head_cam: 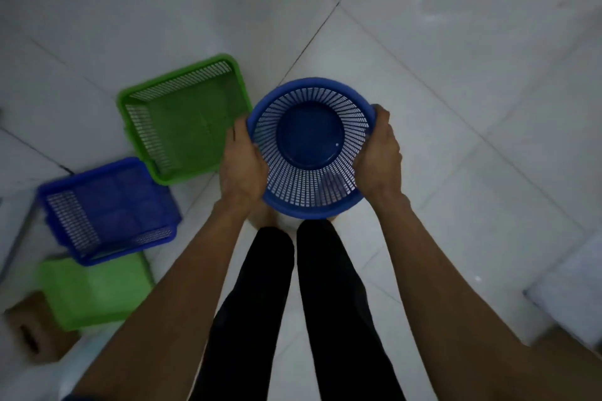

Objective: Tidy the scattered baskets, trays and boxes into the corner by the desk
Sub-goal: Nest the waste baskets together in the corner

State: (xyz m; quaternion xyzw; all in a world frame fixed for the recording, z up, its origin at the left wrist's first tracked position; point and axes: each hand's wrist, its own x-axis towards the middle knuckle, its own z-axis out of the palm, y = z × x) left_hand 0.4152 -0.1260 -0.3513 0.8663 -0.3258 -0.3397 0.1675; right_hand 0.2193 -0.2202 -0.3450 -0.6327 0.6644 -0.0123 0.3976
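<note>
A round blue mesh basket (311, 143) hangs above the floor in front of my legs, mouth up and empty. My left hand (242, 166) grips its left rim and my right hand (379, 156) grips its right rim. On the floor to the left lies a green square basket (185, 120). Nearer, at lower left, a blue square basket (107, 208) rests partly on a green tray (94, 293). A brown cardboard box (35, 325) sits at the far lower left.
The floor is pale grey tile (456, 75) with dark joints. A white surface edge (16, 221) shows at the left border and a pale object (573, 290) at the lower right. My black-trousered legs (293, 303) stand below the basket.
</note>
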